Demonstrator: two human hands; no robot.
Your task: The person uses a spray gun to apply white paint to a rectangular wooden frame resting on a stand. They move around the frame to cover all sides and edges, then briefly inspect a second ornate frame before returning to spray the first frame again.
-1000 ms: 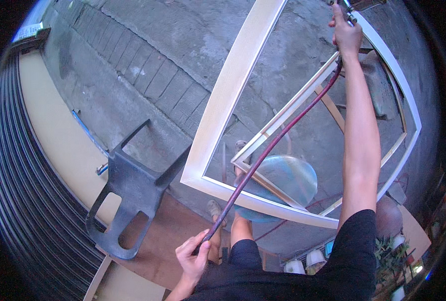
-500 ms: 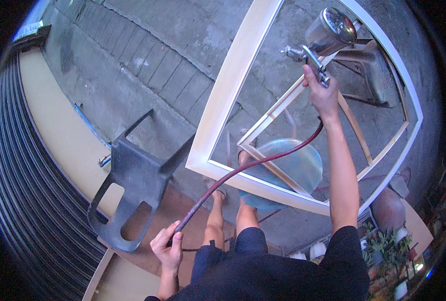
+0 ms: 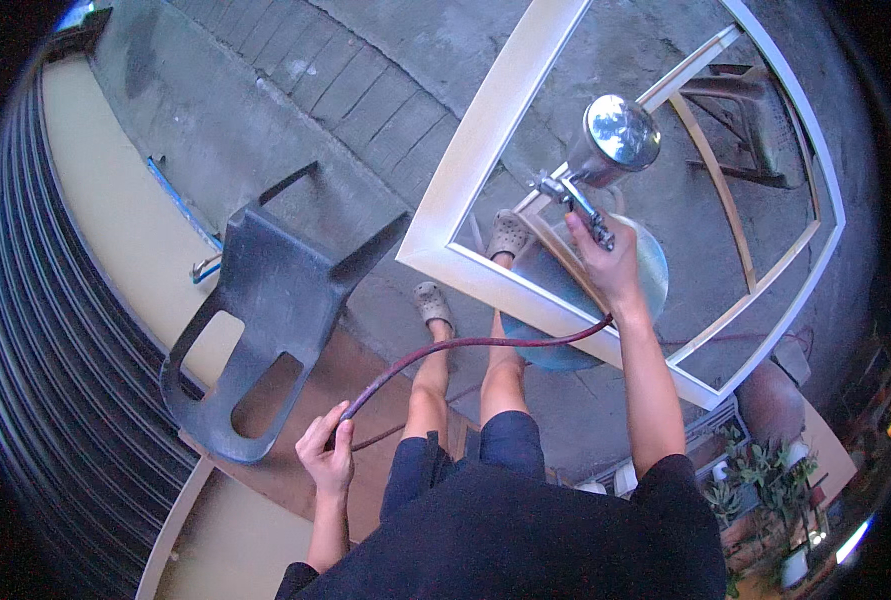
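Note:
My right hand (image 3: 613,262) is closed round the handle of a metal spray gun (image 3: 571,190) with a shiny round cup (image 3: 620,135) on top. The gun is over the near left part of a large pale frame (image 3: 475,150), its nozzle toward the left. From the gun's handle a dark red hose (image 3: 445,345) curves down to my left hand (image 3: 327,448), whose fingers are wrapped round it. Beneath the frame show thinner wooden strips (image 3: 730,185) and a round pale-blue stool top (image 3: 645,275), partly hidden by my right hand and the frame.
A grey plastic chair (image 3: 280,285) stands to the left, with a ribbed dark shutter (image 3: 75,400) beyond it. Another dark chair (image 3: 760,130) is behind the frame at the far right. Potted plants (image 3: 765,480) sit at the lower right.
My right hand has brought the spray gun nearer and a little to the left, toward the frame's near corner. The hose hangs lower, and my left hand still grips it.

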